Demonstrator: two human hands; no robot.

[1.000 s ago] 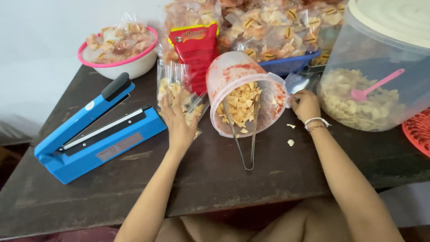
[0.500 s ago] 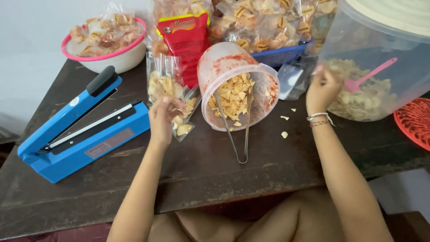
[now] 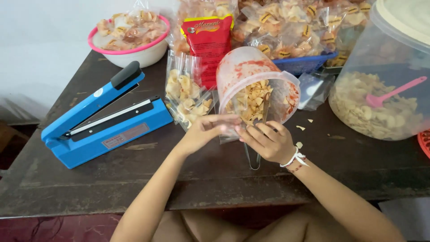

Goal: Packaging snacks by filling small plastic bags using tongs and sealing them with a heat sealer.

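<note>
My left hand (image 3: 205, 131) and my right hand (image 3: 268, 141) meet in front of me over the dark wooden table (image 3: 134, 188). Both pinch a small clear plastic bag (image 3: 229, 132) between their fingers. Just behind it lies a tipped clear tub (image 3: 251, 80), smeared red inside and holding pale chips at its mouth. Metal tongs (image 3: 253, 157) lie under my right hand. A filled clear bag of chips (image 3: 186, 94) leans to the left of the tub.
A blue heat sealer (image 3: 103, 123) stands at the left. Behind are a pink-rimmed bowl (image 3: 130, 45), a red packet (image 3: 208, 38) and a blue basket (image 3: 304, 63) of packed bags. A large clear container (image 3: 380, 103) with chips and a pink scoop stands right.
My right hand has come back from the large container to the middle. My left hand has left the filled bag, and both now hold a clear bag in front of the tub.
</note>
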